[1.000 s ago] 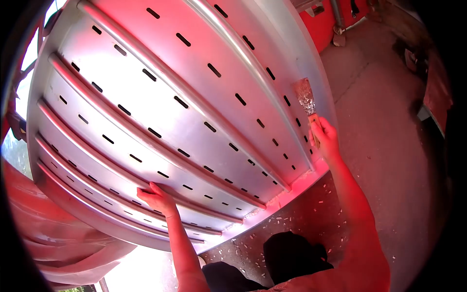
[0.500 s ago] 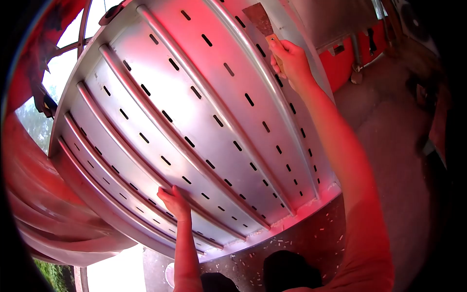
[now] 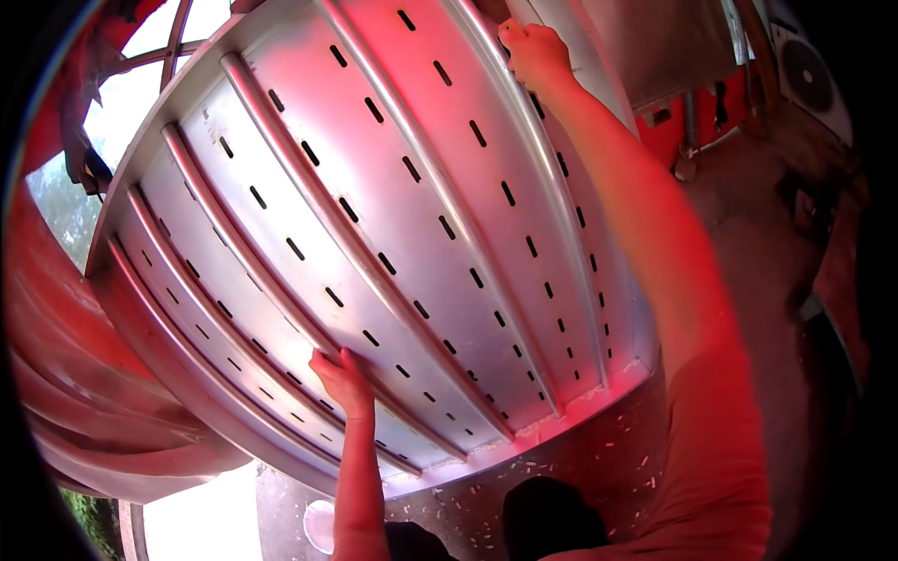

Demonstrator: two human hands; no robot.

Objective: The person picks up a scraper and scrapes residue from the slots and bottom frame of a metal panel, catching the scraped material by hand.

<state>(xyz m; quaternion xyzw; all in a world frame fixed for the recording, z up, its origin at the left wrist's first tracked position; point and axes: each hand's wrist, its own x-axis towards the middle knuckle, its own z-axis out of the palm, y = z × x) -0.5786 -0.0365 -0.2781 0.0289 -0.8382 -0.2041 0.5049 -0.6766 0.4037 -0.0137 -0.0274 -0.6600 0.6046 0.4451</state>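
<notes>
A large slotted metal panel [image 3: 412,271] with raised tubular ribs fills the middle of the head view. My left hand [image 3: 344,383] is low on the panel, its fingers closed around one metal rib [image 3: 271,280]. Up at the top, my right hand [image 3: 538,54] is closed on a putty knife [image 3: 491,9] beside the rightmost rib. Only a little of the brownish blade shows at the frame's top edge, and the handle is hidden in my fist. Whether the blade touches the metal cannot be seen.
Pale bits are scattered over the dark floor [image 3: 631,444] below the panel's flanged lower edge. A whitish round object [image 3: 320,525] lies by my left forearm. Red draped material [image 3: 103,374] hangs at the left. A box with a fan [image 3: 806,70] stands at upper right.
My right hand has moved up and slightly left with the putty knife, taking most of the blade out of view. The panel appears shifted in the view; my left hand stays on its rib.
</notes>
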